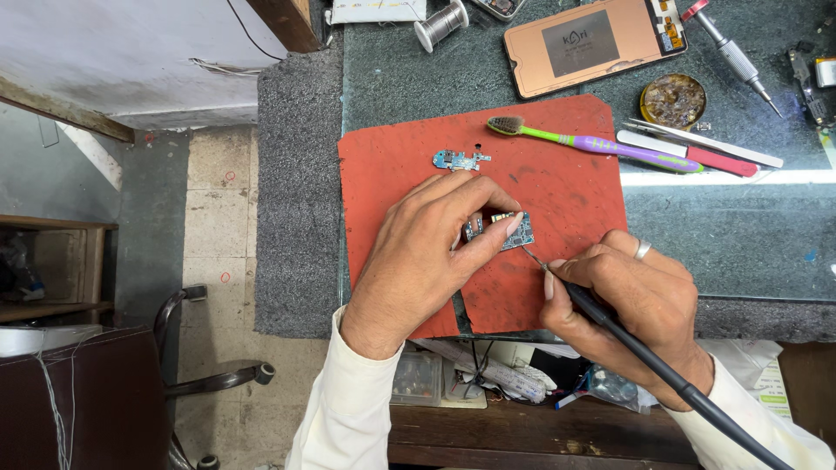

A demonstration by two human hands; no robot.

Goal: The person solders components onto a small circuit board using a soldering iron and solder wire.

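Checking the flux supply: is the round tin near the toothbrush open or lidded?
Open: the round tin shows brownish, crusty contents and no lid on top.

Your left hand [431,252] pins the small blue rectangular circuit board [501,231] on the red rubber mat [566,187]; your right hand [631,300] lies just right of it — black soldering iron [610,322] tip at the board's right edge. Behind, a small blue metal-edged board piece [460,160]; farther right, a green-and-purple plastic toothbrush [601,144].
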